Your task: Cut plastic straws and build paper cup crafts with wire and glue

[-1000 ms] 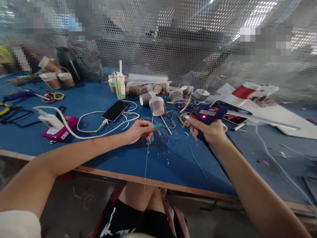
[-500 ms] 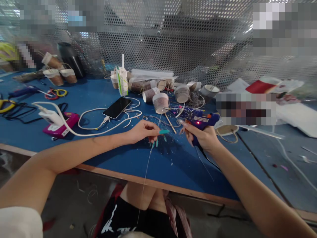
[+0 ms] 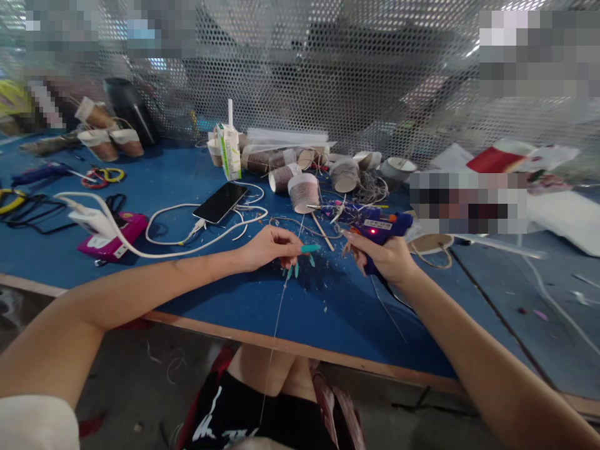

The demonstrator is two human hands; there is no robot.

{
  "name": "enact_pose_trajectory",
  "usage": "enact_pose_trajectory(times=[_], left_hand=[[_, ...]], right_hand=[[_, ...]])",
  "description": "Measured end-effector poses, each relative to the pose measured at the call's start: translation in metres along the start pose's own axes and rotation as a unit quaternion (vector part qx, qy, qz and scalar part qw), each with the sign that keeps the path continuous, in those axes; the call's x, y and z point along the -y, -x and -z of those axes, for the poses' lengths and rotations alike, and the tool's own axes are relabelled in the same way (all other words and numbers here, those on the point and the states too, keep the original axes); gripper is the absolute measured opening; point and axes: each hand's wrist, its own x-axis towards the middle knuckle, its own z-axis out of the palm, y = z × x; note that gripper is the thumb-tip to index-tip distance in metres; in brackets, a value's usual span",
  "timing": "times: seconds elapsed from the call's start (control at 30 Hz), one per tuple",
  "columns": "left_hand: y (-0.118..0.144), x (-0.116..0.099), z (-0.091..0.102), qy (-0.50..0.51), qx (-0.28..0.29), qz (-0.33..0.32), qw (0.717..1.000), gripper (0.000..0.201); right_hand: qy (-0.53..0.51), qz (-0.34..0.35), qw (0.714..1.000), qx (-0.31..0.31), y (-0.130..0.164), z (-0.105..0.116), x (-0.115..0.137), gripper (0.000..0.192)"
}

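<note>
Blue tabletop (image 3: 197, 294) runs cluttered on the left: a pink box (image 3: 112, 235), a white cable (image 3: 159, 250) and a phone (image 3: 220, 202). Nearer the middle, the left hand (image 3: 269, 247) pinches a thin string (image 3: 276, 325) that hangs past the table's front edge toward the lap. Just beside it, the right hand (image 3: 387, 259) is clenched around a glue gun (image 3: 375, 228), its red light on, nozzle aimed at the pinch. Gluing looks about to start; the nozzle needs a short, steady approach. Bare table lies right in front, cups (image 3: 304, 190) crowding behind.
</note>
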Motion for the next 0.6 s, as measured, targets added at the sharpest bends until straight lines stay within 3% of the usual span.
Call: enact_pose_trajectory(times=[0.6], left_hand=[[0.0007,-0.0024,-0.0015,0.008,0.008,-0.001,1.000,0.022]], right_hand=[[0.047,0.023,0.998,0.023,-0.0008,0.0062,-0.0047,0.049]])
